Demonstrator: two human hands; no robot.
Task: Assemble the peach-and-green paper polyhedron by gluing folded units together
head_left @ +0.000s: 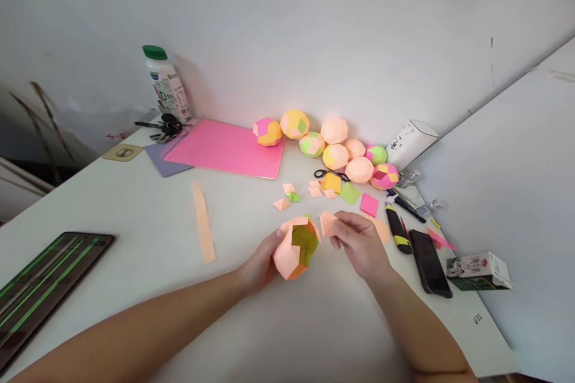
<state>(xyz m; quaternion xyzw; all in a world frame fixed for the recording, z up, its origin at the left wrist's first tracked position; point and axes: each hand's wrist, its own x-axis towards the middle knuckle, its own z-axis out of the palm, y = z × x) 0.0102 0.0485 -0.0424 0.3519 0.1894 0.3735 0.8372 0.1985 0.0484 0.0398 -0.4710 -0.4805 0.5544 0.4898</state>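
My left hand [260,263] is wrapped round a half-built paper ball [295,247], peach on the outside with a green inside showing through its open top. My right hand [359,242] pinches a small peach paper piece [327,222] right beside the ball's opening. Both hands hover just above the white table [157,239]. Loose folded paper pieces [332,188] in peach, yellow, green and pink lie just beyond them.
Several finished paper balls [335,146] sit by the wall, with scissors [330,174] in front. A pink sheet [224,146], bottle [167,85], keys [164,127], a peach strip [203,228], a tablet [45,281], a phone [430,262], a highlighter [398,230] and a small carton [478,270] surround them.
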